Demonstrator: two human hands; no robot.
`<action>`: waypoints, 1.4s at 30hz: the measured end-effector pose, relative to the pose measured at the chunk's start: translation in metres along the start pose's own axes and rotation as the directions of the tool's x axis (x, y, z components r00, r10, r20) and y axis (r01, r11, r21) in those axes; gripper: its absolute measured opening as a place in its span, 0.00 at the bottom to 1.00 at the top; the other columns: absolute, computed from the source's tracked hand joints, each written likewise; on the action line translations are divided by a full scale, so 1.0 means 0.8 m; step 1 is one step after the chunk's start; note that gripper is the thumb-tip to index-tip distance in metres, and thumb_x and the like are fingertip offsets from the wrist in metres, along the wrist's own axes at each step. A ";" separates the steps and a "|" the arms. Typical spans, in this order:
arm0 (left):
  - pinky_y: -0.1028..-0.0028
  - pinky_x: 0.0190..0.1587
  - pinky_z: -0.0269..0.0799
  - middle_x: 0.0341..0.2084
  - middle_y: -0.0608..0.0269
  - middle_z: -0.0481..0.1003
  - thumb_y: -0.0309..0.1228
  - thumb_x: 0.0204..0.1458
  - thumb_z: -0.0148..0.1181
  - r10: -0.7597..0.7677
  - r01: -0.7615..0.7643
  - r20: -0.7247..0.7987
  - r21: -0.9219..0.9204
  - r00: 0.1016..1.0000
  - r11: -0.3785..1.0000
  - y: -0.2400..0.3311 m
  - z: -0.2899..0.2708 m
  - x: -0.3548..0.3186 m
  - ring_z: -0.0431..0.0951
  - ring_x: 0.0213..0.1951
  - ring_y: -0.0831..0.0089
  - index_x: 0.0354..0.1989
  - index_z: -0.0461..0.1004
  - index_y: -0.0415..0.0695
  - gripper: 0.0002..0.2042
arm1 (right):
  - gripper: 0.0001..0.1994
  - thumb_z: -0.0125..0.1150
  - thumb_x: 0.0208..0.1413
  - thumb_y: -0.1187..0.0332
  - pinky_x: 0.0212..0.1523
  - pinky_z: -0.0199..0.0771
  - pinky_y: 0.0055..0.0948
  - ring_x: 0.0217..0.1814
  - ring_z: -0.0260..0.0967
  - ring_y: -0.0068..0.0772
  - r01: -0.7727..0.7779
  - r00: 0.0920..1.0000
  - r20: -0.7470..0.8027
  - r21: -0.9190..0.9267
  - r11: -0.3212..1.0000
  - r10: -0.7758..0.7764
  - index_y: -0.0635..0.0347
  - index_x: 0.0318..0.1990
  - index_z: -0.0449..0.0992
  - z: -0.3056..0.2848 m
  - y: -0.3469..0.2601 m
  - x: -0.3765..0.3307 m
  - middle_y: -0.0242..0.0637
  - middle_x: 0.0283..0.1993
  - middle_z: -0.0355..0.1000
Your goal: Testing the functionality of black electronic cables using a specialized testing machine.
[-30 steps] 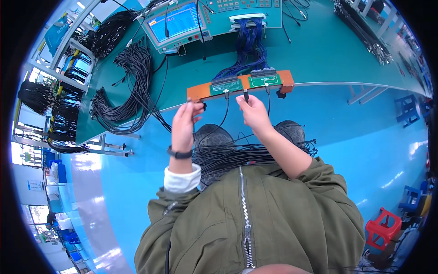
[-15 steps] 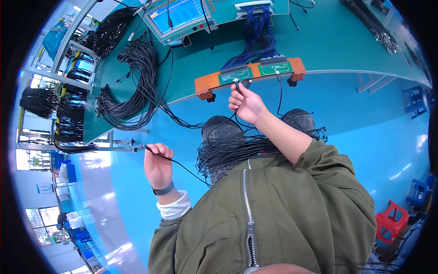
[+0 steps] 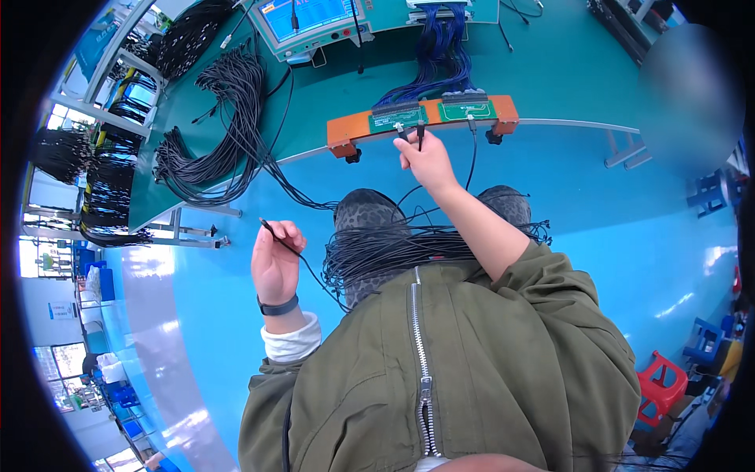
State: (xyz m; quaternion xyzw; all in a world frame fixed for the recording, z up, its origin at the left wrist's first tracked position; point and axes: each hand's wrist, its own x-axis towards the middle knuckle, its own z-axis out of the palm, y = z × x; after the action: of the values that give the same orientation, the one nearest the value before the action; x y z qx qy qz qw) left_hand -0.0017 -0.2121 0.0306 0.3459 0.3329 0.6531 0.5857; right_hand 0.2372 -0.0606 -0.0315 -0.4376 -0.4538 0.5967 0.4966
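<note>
My right hand (image 3: 431, 167) is closed at the front edge of the left green circuit board (image 3: 384, 120). Two black cable plugs stick up from its fingers: one upright plug (image 3: 421, 135) and another at the board's socket, whose seating I cannot make out. My left hand (image 3: 275, 271) pinches a thin black cable (image 3: 269, 227) near its end, the tip pointing up and left, away from the table. That cable runs down toward a bundle of black cables (image 3: 370, 256) lying across my lap. Another plug (image 3: 472, 123) sits at the right green board (image 3: 480, 112).
Both boards are mounted on an orange bar (image 3: 343, 130) at the table edge, wired by blue cables (image 3: 440, 63) at the back. A tester with a screen (image 3: 308, 22) stands behind. Thick black cable bundles (image 3: 236, 94) lie left. A red stool (image 3: 664, 385) stands lower right.
The loose plug in my right hand has turned from slanting to upright. My left hand's cable end has swung from pointing left to pointing up-left. A blurred shape has appeared at the upper right.
</note>
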 end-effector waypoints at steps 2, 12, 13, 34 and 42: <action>0.75 0.34 0.62 0.30 0.58 0.68 0.35 0.60 0.41 -0.007 0.007 0.001 0.006 1.000 1.000 -0.001 0.002 0.001 0.66 0.29 0.71 0.31 0.64 0.44 0.10 | 0.06 0.50 0.56 0.68 0.21 0.59 0.18 0.16 0.58 0.17 -0.023 1.000 -0.009 -0.080 0.997 0.022 0.57 0.28 0.65 -0.007 -0.003 0.007 0.28 0.15 0.63; 0.75 0.34 0.61 0.33 0.61 0.67 0.35 0.61 0.39 -0.039 0.038 0.017 0.037 0.999 0.999 -0.005 0.003 -0.002 0.66 0.30 0.73 0.31 0.64 0.45 0.10 | 0.07 0.51 0.57 0.68 0.16 0.52 0.15 0.14 0.53 0.15 -0.185 0.980 0.083 0.076 0.980 0.179 0.56 0.27 0.63 -0.008 -0.009 0.004 0.28 0.15 0.62; 0.75 0.34 0.61 0.33 0.61 0.67 0.35 0.61 0.40 -0.044 0.044 0.007 0.042 0.999 0.998 -0.006 0.004 -0.001 0.66 0.30 0.73 0.30 0.64 0.45 0.10 | 0.07 0.51 0.57 0.68 0.15 0.50 0.14 0.14 0.52 0.15 -0.202 0.977 0.093 0.119 0.972 0.192 0.56 0.28 0.63 -0.009 -0.008 0.006 0.28 0.15 0.62; 0.76 0.34 0.62 0.33 0.58 0.69 0.35 0.60 0.41 -0.038 0.038 -0.005 0.030 0.999 0.999 -0.008 0.008 -0.008 0.67 0.30 0.72 0.31 0.64 0.43 0.10 | 0.12 0.43 0.62 0.62 0.21 0.58 0.16 0.19 0.58 0.18 -0.245 0.966 -0.019 0.233 0.941 0.256 0.61 0.35 0.68 0.011 -0.021 0.004 0.33 0.23 0.69; 0.77 0.30 0.59 0.28 0.61 0.68 0.36 0.61 0.39 -0.002 0.006 -0.058 0.056 0.998 0.998 -0.009 0.020 -0.006 0.64 0.26 0.75 0.31 0.65 0.45 0.11 | 0.15 0.40 0.63 0.59 0.33 0.62 0.20 0.33 0.61 0.20 -0.133 0.981 -0.133 0.088 0.987 0.144 0.59 0.37 0.69 -0.017 -0.008 -0.015 0.34 0.35 0.68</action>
State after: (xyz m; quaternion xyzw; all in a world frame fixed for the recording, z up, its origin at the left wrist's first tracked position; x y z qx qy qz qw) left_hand 0.0161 -0.2161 0.0333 0.3424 0.3687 0.6521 0.5670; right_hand 0.2530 -0.0703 -0.0271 -0.4888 -0.3629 0.6153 0.5008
